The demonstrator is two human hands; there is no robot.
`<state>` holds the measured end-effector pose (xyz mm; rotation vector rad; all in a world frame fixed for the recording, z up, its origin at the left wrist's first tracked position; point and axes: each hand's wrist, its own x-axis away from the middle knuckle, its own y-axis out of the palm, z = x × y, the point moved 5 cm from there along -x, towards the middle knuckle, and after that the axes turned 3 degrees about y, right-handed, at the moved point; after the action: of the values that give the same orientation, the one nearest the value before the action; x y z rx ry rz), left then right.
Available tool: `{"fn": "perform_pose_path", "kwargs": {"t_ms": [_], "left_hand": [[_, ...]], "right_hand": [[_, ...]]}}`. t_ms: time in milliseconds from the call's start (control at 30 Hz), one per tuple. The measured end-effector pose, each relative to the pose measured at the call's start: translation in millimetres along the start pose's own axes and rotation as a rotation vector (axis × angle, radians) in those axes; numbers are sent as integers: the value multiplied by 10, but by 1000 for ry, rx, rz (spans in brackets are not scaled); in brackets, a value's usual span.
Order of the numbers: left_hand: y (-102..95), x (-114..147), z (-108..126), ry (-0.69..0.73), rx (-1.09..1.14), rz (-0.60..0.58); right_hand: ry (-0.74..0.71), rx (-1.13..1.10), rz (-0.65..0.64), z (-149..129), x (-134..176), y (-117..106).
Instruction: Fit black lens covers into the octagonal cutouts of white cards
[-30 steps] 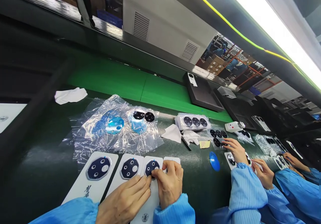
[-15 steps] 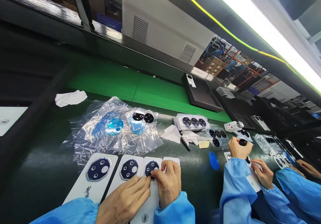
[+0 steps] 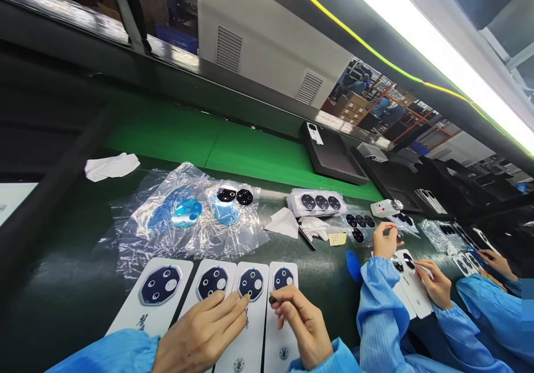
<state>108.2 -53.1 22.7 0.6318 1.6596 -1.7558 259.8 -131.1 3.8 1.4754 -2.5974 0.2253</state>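
Left hand [image 3: 204,328] lies flat, unclenched, across two middle white panels [image 3: 251,334]; right hand [image 3: 304,323] pinches small black piece [image 3: 272,300] over rightmost panel [image 3: 278,341].

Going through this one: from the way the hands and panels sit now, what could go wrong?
The small black piece, pinched in the right hand, might slip and be hard to spot on the dark table. The left hand lies across two white panels, so a careless shift could nudge them or leave smudges.
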Motion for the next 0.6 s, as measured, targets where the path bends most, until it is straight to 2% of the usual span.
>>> {"fn": "perform_pose_path", "kwargs": {"t_ms": [133,333,600], "left_hand": [[-1,31,-61,-60,-22,7],[24,65,-95,-77,-44,-3],[45,48,-82,-52,-56,-6]], "right_hand": [[56,2,68,45,27,14],[-156,238,74,-8,17,21],[-158,144,80,109,10,42]]}}
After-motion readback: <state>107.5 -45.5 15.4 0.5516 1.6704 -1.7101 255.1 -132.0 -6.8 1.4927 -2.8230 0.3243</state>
